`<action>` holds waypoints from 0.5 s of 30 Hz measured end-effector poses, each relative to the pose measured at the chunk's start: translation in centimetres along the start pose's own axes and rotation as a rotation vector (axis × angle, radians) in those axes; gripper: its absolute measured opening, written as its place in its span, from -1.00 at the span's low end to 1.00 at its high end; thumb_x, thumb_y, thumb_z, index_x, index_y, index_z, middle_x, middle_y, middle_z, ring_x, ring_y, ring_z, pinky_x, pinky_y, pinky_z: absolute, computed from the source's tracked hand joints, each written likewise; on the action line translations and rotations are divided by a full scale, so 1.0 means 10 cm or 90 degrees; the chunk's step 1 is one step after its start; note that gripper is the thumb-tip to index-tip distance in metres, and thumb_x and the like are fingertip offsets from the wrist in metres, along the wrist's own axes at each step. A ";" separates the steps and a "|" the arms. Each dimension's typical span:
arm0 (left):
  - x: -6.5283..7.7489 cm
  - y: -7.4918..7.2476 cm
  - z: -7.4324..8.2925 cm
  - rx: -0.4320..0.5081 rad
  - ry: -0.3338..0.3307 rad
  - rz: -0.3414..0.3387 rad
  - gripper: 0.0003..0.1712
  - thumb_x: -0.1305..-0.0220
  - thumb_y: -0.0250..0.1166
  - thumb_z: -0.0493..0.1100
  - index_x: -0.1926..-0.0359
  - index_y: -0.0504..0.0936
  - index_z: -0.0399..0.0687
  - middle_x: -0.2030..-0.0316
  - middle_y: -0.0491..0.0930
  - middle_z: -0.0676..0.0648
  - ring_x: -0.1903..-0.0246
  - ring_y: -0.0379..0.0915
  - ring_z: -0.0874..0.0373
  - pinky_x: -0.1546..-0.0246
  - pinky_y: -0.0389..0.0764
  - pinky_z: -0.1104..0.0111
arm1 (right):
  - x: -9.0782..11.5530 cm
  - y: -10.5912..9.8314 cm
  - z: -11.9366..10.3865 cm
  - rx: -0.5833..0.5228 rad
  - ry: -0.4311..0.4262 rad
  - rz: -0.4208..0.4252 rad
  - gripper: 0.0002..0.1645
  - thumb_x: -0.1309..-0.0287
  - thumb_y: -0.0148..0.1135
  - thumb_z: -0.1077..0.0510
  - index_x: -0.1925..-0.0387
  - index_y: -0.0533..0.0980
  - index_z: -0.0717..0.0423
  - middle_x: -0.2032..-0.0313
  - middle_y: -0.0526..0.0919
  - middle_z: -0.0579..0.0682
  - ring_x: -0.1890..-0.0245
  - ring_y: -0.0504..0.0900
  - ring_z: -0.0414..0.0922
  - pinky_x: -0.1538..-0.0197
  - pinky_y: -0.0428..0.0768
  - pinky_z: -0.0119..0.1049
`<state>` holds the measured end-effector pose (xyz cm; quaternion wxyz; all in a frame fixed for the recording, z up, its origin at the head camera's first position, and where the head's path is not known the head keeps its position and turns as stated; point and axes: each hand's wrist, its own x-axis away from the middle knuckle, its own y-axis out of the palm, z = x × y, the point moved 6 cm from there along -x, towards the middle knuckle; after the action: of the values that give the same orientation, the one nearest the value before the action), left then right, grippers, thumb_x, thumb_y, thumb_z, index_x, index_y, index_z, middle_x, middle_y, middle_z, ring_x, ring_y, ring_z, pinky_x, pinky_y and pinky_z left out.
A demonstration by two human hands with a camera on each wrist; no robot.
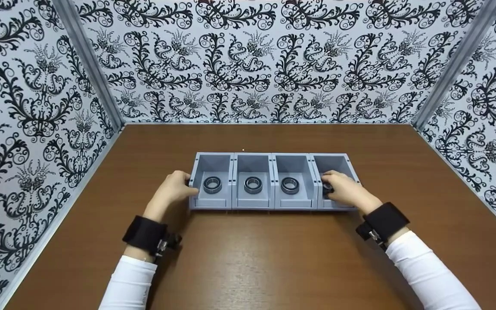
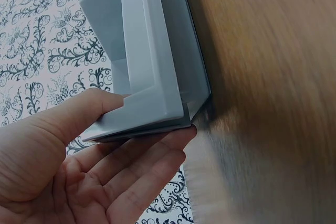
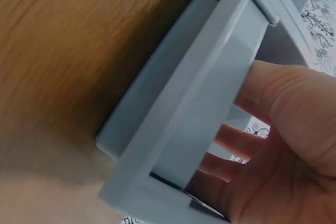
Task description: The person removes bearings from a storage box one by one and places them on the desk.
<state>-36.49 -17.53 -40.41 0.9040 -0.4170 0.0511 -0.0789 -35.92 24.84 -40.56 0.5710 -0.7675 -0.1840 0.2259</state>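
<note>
Patterned walls [image 1: 248, 56]: black scrollwork on white; no lettering made out. Brown wood-grain surface [image 1: 248, 267] spread below them.

Row of four grey bins [image 1: 252, 203] on the surface, side by side, low fronts toward the person; presumably so arranged for easy reach, the front lips likely there to stop contents rolling out. No brand or label legible on the bins.

White sleeves [image 1: 129, 282] reached in from the near edge. Small dark marks on the left one, too small to read.

Left hand [image 1: 172, 186]: at the outer wall of the leftmost bin. Grip narrowed to the wall's thickness, thumb inside, fingers outside; probably steadying the row. Right hand [image 1: 346, 188]: down inside the rightmost bin, fingers bent, grip nearly closed. It appeared to pinch a dark ring [image 1: 327, 188], mostly hidden; how firmly, could not tell.

Black wristbands [image 1: 144, 234] carried small fittings, probably camera mounts.

Smallest: three bearing-like rings [image 1: 253, 190], lying flat, one in each of the other bins, apart from both hands; separated, I judged, to keep them from knocking together. No readable markings.
</note>
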 end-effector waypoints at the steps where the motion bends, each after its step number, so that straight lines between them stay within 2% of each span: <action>1: -0.01 0.00 -0.01 -0.001 0.000 0.000 -0.86 -0.03 0.37 -0.27 0.38 0.65 -0.29 0.56 0.42 0.04 0.52 0.28 0.11 0.42 0.32 0.34 | -0.01 0.01 0.00 0.004 0.003 -0.004 -0.49 0.05 0.34 0.51 -0.03 0.55 0.58 -0.06 0.57 0.51 -0.11 0.57 0.41 -0.18 0.54 0.20; 6: -0.01 0.01 -0.01 -0.006 0.004 -0.002 -0.85 -0.03 0.36 -0.27 0.38 0.66 -0.31 0.53 0.46 0.00 0.48 0.32 0.07 0.39 0.35 0.31 | -0.03 0.03 0.02 0.006 0.021 -0.020 -0.47 0.01 0.34 0.52 -0.07 0.52 0.60 -0.06 0.56 0.53 -0.11 0.57 0.42 -0.17 0.54 0.21; 12: -0.01 0.00 0.00 -0.003 -0.001 -0.006 -0.83 -0.05 0.37 -0.27 0.34 0.67 -0.32 0.51 0.47 0.00 0.48 0.32 0.09 0.38 0.37 0.31 | -0.06 0.04 0.02 0.011 0.011 -0.007 -0.62 0.06 0.34 0.51 0.10 0.58 0.50 0.04 0.61 0.47 -0.03 0.61 0.38 -0.09 0.58 0.20; 15: 0.00 -0.01 0.01 -0.001 0.001 -0.007 -0.82 -0.05 0.37 -0.28 0.33 0.68 -0.34 0.51 0.48 -0.01 0.48 0.33 0.09 0.38 0.38 0.31 | -0.09 0.06 0.03 0.011 0.018 -0.013 -0.62 0.05 0.34 0.50 0.10 0.57 0.51 0.04 0.61 0.48 -0.03 0.61 0.39 -0.08 0.58 0.21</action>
<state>-36.51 -17.52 -40.31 0.9033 -0.4178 0.0496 -0.0838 -36.80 24.47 -41.09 0.5825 -0.7635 -0.1816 0.2113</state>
